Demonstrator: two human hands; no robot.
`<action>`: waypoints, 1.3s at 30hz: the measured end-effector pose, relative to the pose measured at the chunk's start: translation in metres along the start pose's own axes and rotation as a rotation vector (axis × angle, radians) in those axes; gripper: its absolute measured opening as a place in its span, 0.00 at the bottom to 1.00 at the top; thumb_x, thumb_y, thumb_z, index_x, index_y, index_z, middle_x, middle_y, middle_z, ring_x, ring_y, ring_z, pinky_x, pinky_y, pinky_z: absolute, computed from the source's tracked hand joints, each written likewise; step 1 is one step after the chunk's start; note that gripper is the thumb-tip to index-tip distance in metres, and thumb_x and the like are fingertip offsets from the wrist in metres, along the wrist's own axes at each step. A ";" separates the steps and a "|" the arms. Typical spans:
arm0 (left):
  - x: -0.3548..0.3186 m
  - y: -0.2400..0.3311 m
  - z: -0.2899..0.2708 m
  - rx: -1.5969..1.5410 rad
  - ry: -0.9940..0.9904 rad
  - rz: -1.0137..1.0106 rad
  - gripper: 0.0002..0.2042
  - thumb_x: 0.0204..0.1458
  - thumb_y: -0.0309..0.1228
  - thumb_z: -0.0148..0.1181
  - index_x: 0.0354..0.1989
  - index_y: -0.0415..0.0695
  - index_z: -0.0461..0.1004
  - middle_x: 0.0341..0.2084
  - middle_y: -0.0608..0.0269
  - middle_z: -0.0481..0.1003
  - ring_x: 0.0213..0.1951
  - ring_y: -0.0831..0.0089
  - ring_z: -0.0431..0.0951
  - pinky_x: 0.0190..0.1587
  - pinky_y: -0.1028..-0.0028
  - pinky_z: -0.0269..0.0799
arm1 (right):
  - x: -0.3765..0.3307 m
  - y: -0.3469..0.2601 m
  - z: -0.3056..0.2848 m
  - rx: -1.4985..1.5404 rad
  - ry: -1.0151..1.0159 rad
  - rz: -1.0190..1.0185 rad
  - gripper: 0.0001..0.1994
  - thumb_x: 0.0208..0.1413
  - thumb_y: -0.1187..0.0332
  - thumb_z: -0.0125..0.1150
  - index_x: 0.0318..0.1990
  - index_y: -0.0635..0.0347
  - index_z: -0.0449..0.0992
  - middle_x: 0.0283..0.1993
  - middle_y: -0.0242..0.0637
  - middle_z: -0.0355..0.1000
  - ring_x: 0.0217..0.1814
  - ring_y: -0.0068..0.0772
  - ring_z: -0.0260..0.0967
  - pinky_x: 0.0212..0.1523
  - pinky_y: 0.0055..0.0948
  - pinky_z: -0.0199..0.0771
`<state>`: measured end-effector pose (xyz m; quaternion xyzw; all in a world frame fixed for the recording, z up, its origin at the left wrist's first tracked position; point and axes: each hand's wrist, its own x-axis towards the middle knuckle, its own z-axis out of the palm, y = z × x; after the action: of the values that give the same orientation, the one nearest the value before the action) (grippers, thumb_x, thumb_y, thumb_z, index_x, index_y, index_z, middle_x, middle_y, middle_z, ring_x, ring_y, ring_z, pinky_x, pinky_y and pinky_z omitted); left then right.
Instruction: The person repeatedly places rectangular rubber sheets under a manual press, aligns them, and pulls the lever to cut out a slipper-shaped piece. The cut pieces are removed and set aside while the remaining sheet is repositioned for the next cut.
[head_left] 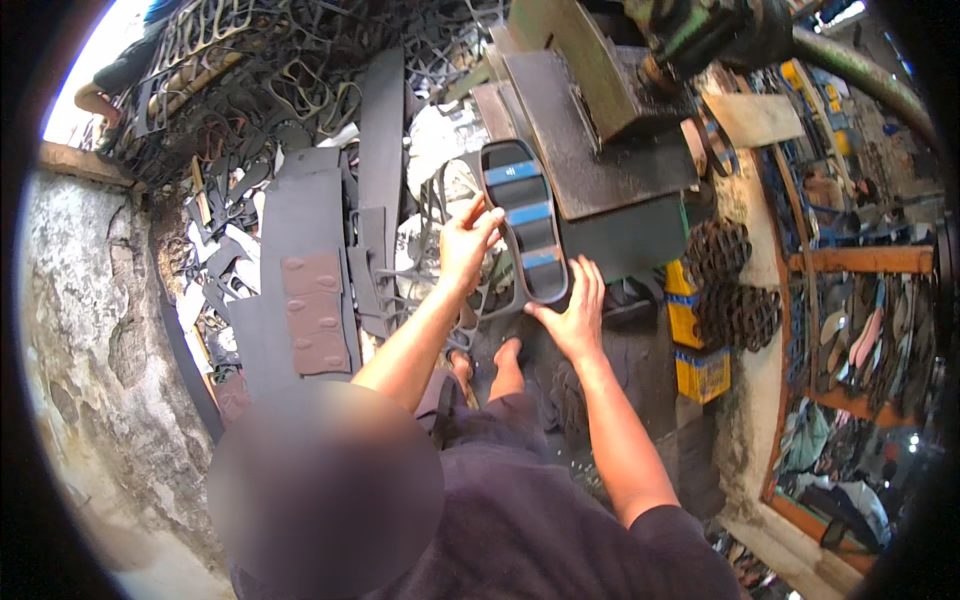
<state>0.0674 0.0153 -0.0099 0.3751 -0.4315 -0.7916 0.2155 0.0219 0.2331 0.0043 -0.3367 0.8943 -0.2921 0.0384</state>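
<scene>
A sole-shaped metal cutting die, dark grey with blue bands across its inside, lies against the dark plate of a press machine. My left hand grips its left rim, thumb and fingers along the edge. My right hand holds its lower end from below. Both forearms come up from the lower middle of the view.
Dark rubber sheets and strips with cut-out scraps are piled at the left and back. A rough stone wall stands at the far left. Yellow boxes, stacks of dark cut soles and wooden shelves of sandals are at the right.
</scene>
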 end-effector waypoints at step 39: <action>0.041 0.059 -0.029 0.094 0.273 0.162 0.28 0.66 0.33 0.61 0.72 0.39 0.61 0.59 0.53 0.73 0.56 0.65 0.77 0.59 0.69 0.74 | 0.173 0.164 -0.046 -0.234 0.113 0.195 0.24 0.49 0.58 0.76 0.51 0.62 0.82 0.68 0.42 0.72 0.80 0.44 0.53 0.80 0.64 0.31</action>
<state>0.0649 -0.0588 0.0137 0.4528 -0.4639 -0.6921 0.3174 -0.2186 0.2471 -0.0256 -0.2333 0.9515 -0.1993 -0.0231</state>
